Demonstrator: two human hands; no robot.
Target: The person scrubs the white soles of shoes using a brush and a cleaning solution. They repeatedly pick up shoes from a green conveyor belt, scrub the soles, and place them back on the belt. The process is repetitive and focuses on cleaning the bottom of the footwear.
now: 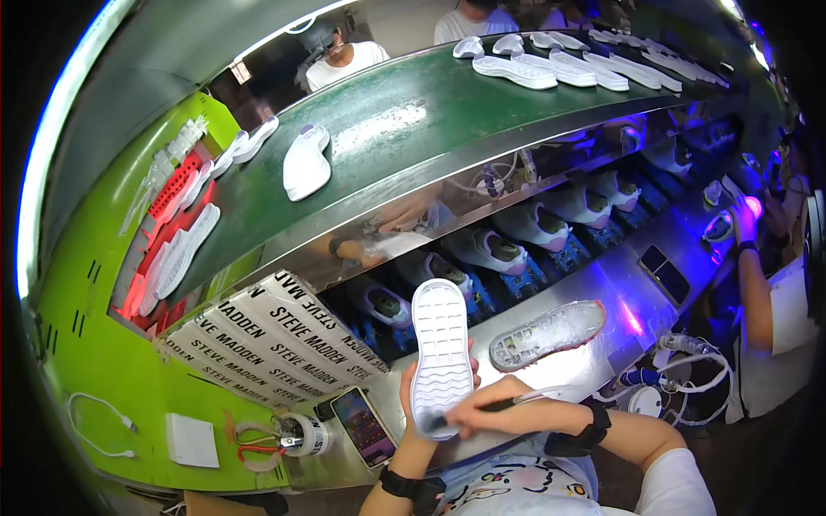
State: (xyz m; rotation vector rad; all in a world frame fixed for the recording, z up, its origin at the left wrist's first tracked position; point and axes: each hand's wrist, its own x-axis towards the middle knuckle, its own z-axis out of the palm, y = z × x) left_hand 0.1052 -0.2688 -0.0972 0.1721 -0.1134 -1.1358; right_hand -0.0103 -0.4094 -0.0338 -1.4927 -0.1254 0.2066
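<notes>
White sole (440, 344) stands near the lower middle of the frame, tilted upright with its ribbed, rimmed face toward the camera; the left hand (411, 427) closes round its lower half from behind, fingertips showing at the right edge, so the upper half rises free above the grip. The right hand (503, 414) pinches a thin brush (437, 422), its dark tip at the sole's lower end. Good brushing here, I judge, calls for a steady left hold, fingers behind the rim, and light strokes that reach the grooves and inner edge evenly without slopping over the sidewall. Just right of the sole a grey shoe piece (548, 334) lies on the metal bench (594, 365); pale shoes (487, 248) line the rack beyond, below the green belt (379, 129).
</notes>
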